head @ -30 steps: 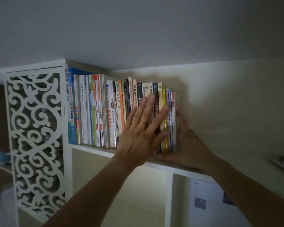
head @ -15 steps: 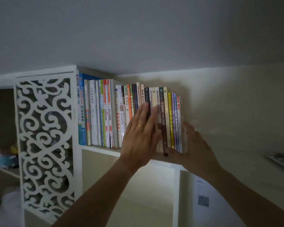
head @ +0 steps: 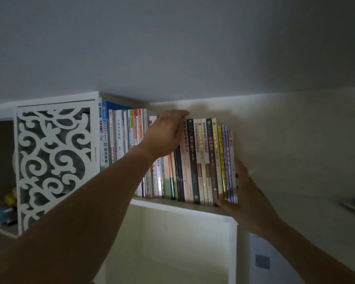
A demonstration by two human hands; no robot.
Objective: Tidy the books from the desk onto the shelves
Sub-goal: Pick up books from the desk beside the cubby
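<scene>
A row of upright books stands on the top white shelf, close under the ceiling. My left hand reaches up to the middle of the row, its fingers hooked over the top edges of some books and hiding their spines. My right hand lies flat against the thin book at the right end of the row, with its thumb at the bottom front corner of the books. The books right of my left hand lean a little to the left.
A white carved lattice panel closes the shelf's left end. Below the books is an open white compartment. A sheet with a QR code hangs at lower right. Small coloured items lie on a lower left shelf.
My left hand rose from lying flat against the spines to the top edges of the books. My right hand stayed at the row's right end. The view moved closer.
</scene>
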